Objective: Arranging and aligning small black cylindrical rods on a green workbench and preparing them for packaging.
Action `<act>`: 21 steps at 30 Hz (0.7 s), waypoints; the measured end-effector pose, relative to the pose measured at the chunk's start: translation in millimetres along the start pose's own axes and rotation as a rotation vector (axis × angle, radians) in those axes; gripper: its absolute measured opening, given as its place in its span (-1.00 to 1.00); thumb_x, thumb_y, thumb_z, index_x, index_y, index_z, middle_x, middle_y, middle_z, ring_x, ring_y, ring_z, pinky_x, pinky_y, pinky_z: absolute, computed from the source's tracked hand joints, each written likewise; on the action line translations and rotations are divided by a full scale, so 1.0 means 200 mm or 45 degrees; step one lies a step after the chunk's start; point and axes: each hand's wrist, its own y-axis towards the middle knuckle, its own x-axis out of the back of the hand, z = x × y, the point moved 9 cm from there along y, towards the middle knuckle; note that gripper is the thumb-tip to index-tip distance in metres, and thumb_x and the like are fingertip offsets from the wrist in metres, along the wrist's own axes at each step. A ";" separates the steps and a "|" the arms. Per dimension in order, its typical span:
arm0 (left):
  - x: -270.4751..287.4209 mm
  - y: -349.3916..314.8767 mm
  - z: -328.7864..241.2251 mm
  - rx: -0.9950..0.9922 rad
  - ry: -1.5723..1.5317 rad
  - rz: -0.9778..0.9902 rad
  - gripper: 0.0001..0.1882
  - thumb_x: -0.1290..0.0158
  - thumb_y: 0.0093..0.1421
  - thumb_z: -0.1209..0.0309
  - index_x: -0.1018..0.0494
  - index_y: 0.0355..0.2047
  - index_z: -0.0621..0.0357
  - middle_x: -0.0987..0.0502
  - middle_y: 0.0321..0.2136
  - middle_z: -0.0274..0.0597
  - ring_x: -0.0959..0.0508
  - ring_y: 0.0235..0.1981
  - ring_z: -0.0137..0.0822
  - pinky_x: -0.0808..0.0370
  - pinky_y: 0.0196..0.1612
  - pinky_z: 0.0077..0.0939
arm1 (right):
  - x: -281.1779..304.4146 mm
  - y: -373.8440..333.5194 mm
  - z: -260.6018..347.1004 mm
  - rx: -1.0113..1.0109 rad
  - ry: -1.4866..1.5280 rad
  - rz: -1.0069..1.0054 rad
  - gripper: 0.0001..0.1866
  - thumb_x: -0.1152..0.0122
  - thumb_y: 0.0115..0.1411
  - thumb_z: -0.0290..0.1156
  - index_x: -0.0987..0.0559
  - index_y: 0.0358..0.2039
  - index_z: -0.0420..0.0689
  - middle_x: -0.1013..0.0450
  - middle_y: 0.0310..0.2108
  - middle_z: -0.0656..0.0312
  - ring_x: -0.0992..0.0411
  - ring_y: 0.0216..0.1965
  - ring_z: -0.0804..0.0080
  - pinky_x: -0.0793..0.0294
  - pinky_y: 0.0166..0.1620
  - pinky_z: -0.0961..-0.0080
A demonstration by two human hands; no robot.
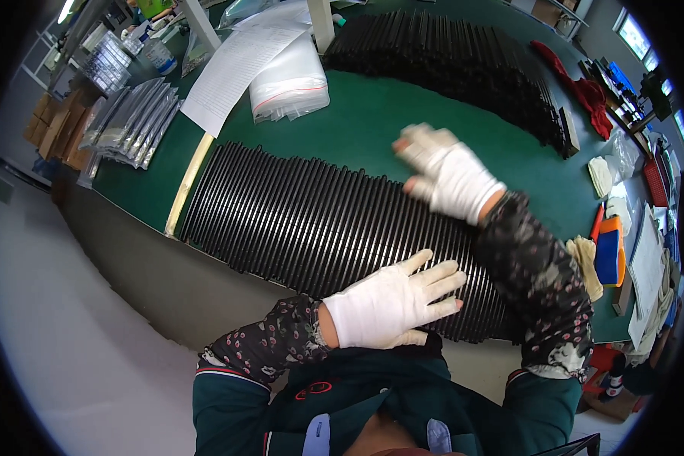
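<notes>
A long row of thin black rods (304, 220) lies side by side on the green table (357, 106), right in front of me. My left hand (395, 305), in a white glove with bare fingertips, rests on the near ends of the rods toward the right, its fingers spread flat. Above the far ends of the row is my right hand (452, 173), gloved alike and a little smeared by motion. Its thumb and fingers are apart, with nothing seen between them. My right forearm hides the right end of the row.
A wooden strip (188, 182) borders the row's left end. Farther back lie a big stack of black rods (441, 57), clear plastic bags (290, 83) and a printed sheet (239, 72). Wrapped silver packs (133, 125) sit at left; a red cloth (585, 91) and an orange-blue holder (610, 253) at right.
</notes>
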 end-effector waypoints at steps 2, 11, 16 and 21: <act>0.00 -0.01 0.01 -0.007 0.010 -0.043 -0.42 -0.04 -0.05 0.11 -0.27 -0.06 0.13 -0.17 0.04 -0.06 -0.13 0.11 -0.14 -0.10 0.11 -0.19 | -0.01 -0.13 -0.30 -0.276 -0.258 -0.003 -0.44 0.08 0.07 -0.03 -0.32 -0.07 -0.24 -0.21 -0.05 -0.05 -0.23 -0.07 0.05 -0.23 -0.02 0.30; 0.02 0.01 0.01 0.020 0.086 -0.042 -0.39 -0.11 -0.14 0.10 -0.27 -0.09 0.10 -0.22 -0.01 -0.07 -0.19 0.07 -0.12 -0.14 0.07 -0.14 | 0.08 -0.45 -0.10 -0.188 0.106 0.152 -0.33 0.32 0.15 0.10 -0.18 0.08 -0.18 0.00 0.13 -0.06 0.01 0.15 0.04 0.09 0.16 0.22; -0.01 0.04 -0.04 0.045 0.124 -0.026 -0.35 -0.13 -0.18 0.07 -0.27 -0.08 0.11 -0.16 0.04 -0.05 -0.15 0.09 -0.10 -0.12 0.06 -0.06 | 0.27 -0.74 -0.44 -0.676 0.594 -0.201 -0.42 0.15 0.16 -0.03 -0.19 0.08 -0.16 -0.13 0.09 0.01 -0.11 0.11 0.16 -0.06 0.14 0.38; -0.06 0.22 -0.21 -0.123 0.031 -0.037 -0.36 -0.14 -0.17 0.10 -0.26 -0.07 0.07 -0.16 0.04 -0.07 -0.15 0.10 -0.15 -0.13 0.05 -0.09 | 0.11 -0.57 -0.32 -0.593 1.918 -0.231 -0.27 0.29 0.16 0.13 -0.09 0.12 -0.24 -0.10 0.10 -0.03 -0.05 0.15 0.22 0.04 0.18 0.31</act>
